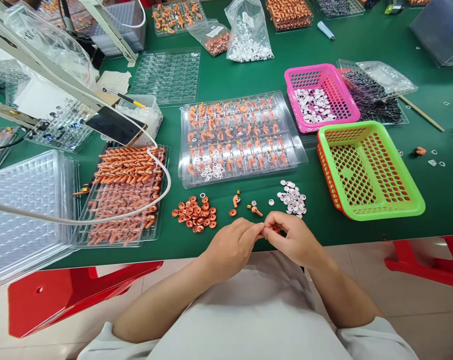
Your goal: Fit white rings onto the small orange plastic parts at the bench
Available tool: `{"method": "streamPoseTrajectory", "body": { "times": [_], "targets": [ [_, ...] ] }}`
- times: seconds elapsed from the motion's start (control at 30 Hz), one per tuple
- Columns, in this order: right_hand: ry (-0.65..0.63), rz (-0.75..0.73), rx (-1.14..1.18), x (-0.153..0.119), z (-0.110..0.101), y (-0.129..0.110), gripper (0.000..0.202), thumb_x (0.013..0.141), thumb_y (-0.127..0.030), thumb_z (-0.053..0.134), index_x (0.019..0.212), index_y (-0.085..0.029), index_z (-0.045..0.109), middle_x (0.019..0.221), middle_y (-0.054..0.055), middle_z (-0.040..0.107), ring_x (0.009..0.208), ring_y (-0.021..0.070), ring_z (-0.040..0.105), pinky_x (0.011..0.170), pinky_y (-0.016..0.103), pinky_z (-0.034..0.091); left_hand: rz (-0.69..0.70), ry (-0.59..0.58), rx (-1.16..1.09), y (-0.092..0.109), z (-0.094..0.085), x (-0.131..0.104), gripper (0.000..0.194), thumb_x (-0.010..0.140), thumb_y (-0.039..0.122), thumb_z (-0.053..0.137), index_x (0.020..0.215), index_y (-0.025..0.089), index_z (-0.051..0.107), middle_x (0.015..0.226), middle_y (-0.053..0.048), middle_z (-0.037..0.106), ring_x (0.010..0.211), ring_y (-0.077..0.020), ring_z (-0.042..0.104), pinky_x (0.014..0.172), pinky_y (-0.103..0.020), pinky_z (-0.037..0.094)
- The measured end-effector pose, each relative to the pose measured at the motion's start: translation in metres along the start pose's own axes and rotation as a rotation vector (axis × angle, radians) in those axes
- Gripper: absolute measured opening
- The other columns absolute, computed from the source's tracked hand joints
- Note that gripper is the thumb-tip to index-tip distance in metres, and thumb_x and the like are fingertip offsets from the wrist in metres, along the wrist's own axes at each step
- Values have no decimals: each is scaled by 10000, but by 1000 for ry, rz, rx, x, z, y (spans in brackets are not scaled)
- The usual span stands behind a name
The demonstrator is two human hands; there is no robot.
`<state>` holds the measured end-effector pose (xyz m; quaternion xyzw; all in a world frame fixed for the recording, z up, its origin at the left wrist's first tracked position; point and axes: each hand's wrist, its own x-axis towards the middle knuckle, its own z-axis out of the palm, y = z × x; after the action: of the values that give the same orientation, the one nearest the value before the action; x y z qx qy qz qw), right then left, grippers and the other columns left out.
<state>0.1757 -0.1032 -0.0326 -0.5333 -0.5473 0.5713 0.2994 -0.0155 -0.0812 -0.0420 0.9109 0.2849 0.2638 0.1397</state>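
My left hand (236, 245) and my right hand (292, 240) meet at the table's near edge, fingertips pinched together. A bit of an orange part shows between them, too covered to make out its kind. Just beyond lie an orange curved piece with a brass-coloured end (236, 200), an orange piece with a white ring (255, 210) and a single orange cup-shaped cap (232, 213). To the left is a pile of orange caps (195, 215); on the right, a heap of small white discs (294, 199).
A clear tray (241, 135) of orange pieces and white rings lies ahead. Right of it stand a pink basket (352, 102) of white discs and a green basket (406, 200) nested in a red one. At left are a tray of orange parts (125, 195), a phone (116, 125) and a white cable (168, 175).
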Motion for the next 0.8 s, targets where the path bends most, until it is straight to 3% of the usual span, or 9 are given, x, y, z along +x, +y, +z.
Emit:
{"method": "streamPoseTrajectory", "body": {
  "times": [0.37, 0.5, 0.63, 0.73, 0.8],
  "targets": [
    [34, 25, -71, 2, 3, -4, 161, 852, -182, 540, 697, -197, 500, 647, -43, 493, 585, 99, 435, 521, 212, 361, -43, 31, 61, 0, 5, -4, 240, 932, 86, 468, 1166, 119, 512, 837, -89, 715, 722, -198, 651, 582, -295, 547],
    [45, 13, -90, 1, 3, -4, 154, 850, -178, 547, 702, -197, 506, 645, -44, 493, 585, 99, 432, 524, 214, 359, -130, 70, -91, -1, 6, -4, 191, 936, 113, 514, 1116, 129, 576, 830, -79, 722, 725, -183, 659, 627, -299, 563],
    [68, 32, -64, 0, -1, -9, 159, 875, -214, 544, 717, -196, 528, 664, -31, 526, 605, 109, 459, 538, 221, 376, -428, 39, -409, 0, 0, -1, 150, 905, 195, 621, 1041, 170, 678, 850, -53, 751, 744, -171, 689, 697, -293, 578],
    [83, 50, -46, -1, -3, -13, 184, 898, -261, 536, 726, -197, 537, 690, -19, 553, 628, 118, 480, 539, 227, 376, -732, 23, -768, 1, -5, 4, 177, 842, 224, 696, 1009, 170, 719, 879, -50, 760, 781, -172, 714, 729, -282, 602],
    [82, 51, -35, -1, -3, -15, 201, 908, -286, 531, 727, -198, 534, 691, -17, 554, 631, 120, 484, 539, 229, 374, -857, 37, -979, 1, -7, 6, 194, 800, 223, 730, 982, 158, 731, 837, -38, 753, 749, -162, 712, 715, -272, 615]
  ]
}}
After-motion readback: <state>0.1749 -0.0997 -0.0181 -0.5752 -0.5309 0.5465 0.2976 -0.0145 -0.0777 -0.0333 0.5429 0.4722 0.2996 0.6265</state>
